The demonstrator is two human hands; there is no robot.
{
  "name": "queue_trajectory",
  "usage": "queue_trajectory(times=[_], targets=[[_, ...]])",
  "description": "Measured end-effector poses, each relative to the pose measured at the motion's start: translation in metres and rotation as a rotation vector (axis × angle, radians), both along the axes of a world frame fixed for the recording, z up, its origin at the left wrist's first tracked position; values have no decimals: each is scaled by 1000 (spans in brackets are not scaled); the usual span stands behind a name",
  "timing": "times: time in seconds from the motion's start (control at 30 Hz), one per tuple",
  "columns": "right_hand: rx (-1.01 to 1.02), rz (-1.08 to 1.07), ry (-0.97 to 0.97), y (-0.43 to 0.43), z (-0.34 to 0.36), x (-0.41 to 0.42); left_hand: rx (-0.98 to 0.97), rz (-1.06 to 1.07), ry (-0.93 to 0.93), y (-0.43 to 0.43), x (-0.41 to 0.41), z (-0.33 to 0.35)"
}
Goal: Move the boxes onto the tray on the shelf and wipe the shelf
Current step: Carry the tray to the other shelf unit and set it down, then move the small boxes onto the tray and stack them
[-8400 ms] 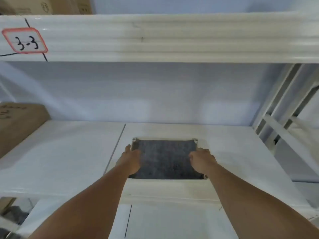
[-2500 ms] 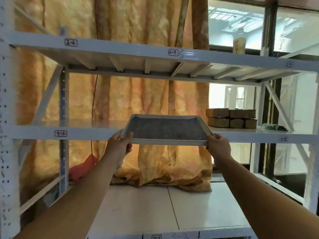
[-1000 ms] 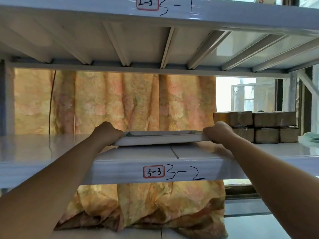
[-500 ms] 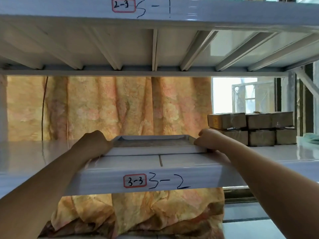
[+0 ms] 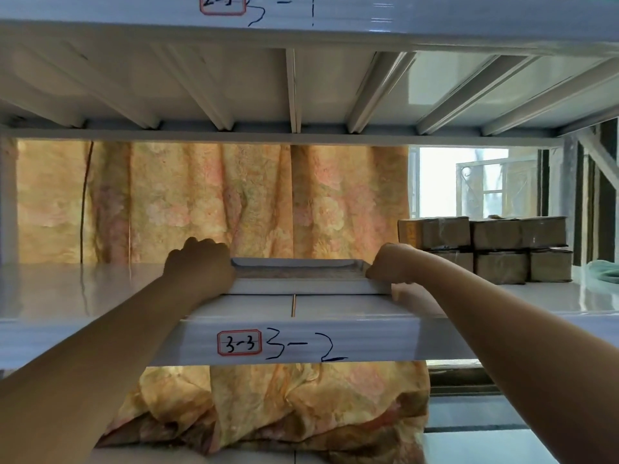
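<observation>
Shallow rect. tray (image 5: 301,287), pale rim w/ dark grainy liner, sits on glossy white metal shelf (image 5: 100,289), centre frame, near front edge. Left hand (image 5: 197,266): fingers curled over tray's left end. Right hand (image 5: 388,266): fingers pinch right rim corner. Brown taped cardboard boxes (image 5: 485,249), stacked 2 high, mid-right, near tray's right end. Shelf surface runs wide to tray's left. Floral orange curtain (image 5: 234,202) behind.

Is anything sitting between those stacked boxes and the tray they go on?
Nothing on the shelf lies between the boxes and the tray; only the right hand, gripping the tray's right edge, is on that side.
</observation>
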State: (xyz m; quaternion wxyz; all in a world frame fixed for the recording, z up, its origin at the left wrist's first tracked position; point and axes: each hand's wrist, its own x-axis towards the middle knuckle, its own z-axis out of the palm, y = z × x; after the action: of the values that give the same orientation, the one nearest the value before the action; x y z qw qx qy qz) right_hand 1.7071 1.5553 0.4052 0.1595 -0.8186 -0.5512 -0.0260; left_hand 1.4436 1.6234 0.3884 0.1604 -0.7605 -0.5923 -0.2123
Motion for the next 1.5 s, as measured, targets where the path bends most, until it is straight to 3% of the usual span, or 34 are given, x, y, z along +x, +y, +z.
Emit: queue_trajectory(times=[0.13, 0.37, 0.5, 0.73, 0.83, 0.97, 1.17, 1.37, 1.5], targets=[[575, 47, 110, -5, 7, 15, 92, -258, -24, -20, 49, 7], [913, 19, -146, -20, 29, 57, 246, -587, -91, -46, 150, 40], [861, -105, -183, -34, 41, 104, 224, -707, -172, -48, 209, 52], [837, -234, -119, -49, 30, 182, -134, -664, -130, -33, 300, 65], [883, -223, -129, -46, 16, 198, -143, -574, -174, -28, 323, 71], [769, -191, -265, -40, 0, 205, -171, -554, -161, -29, 337, 81], [724, -104, -288, -30, -3, 205, -239, -494, -125, -35, 348, 83], [720, -44, -188, -32, -6, 204, -449, -551, -317, -41, 340, 85], [694, -71, -182, -36, -6, 200, -382, -565, -485, -38, 335, 82]])
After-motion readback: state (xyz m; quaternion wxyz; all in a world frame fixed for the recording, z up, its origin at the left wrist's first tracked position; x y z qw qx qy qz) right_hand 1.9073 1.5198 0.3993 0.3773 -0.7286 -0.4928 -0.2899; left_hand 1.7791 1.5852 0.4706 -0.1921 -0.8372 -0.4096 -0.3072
